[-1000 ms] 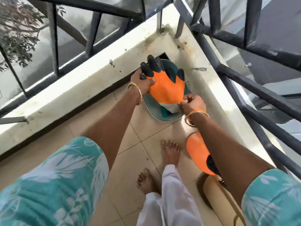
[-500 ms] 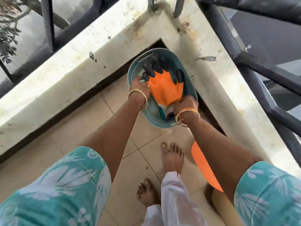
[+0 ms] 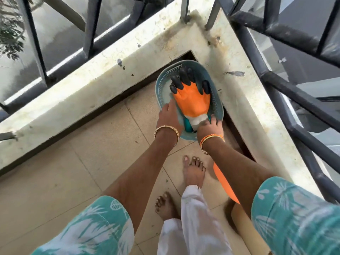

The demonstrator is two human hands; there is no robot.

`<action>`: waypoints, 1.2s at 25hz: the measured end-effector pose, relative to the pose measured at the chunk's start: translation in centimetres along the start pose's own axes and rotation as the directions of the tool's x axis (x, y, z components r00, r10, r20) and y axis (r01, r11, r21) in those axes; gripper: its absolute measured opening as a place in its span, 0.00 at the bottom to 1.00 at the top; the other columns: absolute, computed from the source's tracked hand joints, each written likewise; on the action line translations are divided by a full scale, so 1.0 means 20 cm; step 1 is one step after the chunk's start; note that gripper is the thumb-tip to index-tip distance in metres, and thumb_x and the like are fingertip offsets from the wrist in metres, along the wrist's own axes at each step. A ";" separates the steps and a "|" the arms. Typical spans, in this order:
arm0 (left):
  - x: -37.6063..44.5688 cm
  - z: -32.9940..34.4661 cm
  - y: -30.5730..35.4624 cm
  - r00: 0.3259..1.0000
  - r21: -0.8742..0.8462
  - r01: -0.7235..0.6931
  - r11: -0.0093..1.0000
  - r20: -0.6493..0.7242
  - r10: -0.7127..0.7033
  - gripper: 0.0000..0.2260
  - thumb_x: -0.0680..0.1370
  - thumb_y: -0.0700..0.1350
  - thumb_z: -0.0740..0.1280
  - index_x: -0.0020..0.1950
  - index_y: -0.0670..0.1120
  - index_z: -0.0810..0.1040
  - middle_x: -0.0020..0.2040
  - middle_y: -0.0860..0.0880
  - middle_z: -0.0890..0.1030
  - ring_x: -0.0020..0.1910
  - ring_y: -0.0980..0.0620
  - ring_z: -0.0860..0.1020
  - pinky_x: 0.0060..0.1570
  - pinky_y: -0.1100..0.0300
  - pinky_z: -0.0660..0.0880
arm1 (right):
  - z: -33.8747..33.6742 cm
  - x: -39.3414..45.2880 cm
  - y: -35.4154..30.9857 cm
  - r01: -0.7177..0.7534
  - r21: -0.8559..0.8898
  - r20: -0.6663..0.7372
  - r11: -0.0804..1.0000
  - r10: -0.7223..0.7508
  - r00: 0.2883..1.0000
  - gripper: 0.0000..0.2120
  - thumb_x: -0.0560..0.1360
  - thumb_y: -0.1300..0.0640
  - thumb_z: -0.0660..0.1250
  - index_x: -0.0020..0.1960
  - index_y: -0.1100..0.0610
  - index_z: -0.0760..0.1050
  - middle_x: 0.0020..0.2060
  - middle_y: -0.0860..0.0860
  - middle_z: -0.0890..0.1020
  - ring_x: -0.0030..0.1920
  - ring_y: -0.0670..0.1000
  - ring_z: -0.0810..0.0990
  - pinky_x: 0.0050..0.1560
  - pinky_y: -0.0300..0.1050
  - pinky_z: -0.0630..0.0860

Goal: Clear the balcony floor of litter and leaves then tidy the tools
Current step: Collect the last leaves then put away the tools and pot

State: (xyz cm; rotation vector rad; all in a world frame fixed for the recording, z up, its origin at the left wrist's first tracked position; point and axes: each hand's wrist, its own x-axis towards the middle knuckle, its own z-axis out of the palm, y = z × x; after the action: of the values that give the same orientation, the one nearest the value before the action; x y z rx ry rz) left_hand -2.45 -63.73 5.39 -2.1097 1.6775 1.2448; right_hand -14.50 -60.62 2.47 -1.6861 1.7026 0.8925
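Lower now than a moment ago, the glove point(image 3: 192, 100) lies inside the basket point(image 3: 219, 107), where before both hands held it up above the rim. It is orange with black fingertips pointing to the far end and its white cuff at the near end.

Both hands have come down with it. The left hand point(image 3: 170, 116) rests at the basket's left rim, fingers fairly straight and laid against the glove's left edge; whether it grips anything I cannot tell. The right hand point(image 3: 211, 127) sits at the near end, its fingers curled on the white cuff. Each wrist carries bangles.

That teal basket stands on the tiled floor point(image 3: 73, 172), tucked into the far corner where the two stained ledges point(image 3: 92, 85) meet under the dark railing point(image 3: 294, 92). Something teal shows in the basket beneath the cuff, too hidden to identify.

Nearer, on the right, a second orange glove point(image 3: 223, 183) lies on the floor, mostly covered by the right forearm. Two bare feet stand on the tiles between the arms.
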 end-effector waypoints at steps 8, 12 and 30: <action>-0.57 -0.21 -0.09 1.000 0.363 -0.012 0.932 0.012 0.009 0.32 0.75 0.38 0.64 0.76 0.43 0.53 0.76 0.42 0.53 0.76 0.43 0.51 0.71 0.50 0.57 | -0.13 -0.50 0.00 0.189 0.069 -0.335 0.979 -0.156 0.929 0.22 0.70 0.66 0.64 0.64 0.65 0.70 0.64 0.63 0.73 0.69 0.62 0.66 0.65 0.57 0.65; -0.93 -0.38 -0.09 0.998 0.396 0.064 0.916 -0.025 -0.059 0.35 0.76 0.41 0.62 0.78 0.43 0.46 0.78 0.40 0.44 0.77 0.42 0.44 0.74 0.47 0.51 | -0.31 -0.82 -0.04 0.294 -0.041 -0.486 0.955 -0.276 0.829 0.24 0.57 0.67 0.74 0.53 0.65 0.77 0.53 0.65 0.79 0.54 0.65 0.79 0.48 0.57 0.77; -2.96 -0.79 -0.69 0.684 -0.163 0.648 0.744 -0.305 -0.663 0.34 0.79 0.44 0.59 0.78 0.44 0.42 0.78 0.41 0.41 0.77 0.43 0.43 0.74 0.47 0.51 | -0.70 -2.59 -1.02 0.737 -0.449 -0.343 0.505 -0.859 0.380 0.15 0.61 0.66 0.72 0.48 0.65 0.77 0.49 0.65 0.79 0.53 0.66 0.77 0.47 0.57 0.76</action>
State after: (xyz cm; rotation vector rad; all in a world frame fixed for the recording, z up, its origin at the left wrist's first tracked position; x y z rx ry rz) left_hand 16.34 -25.39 51.43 -2.7107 0.7905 0.7055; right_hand 8.54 -39.47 50.59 -2.7301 0.7467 0.0951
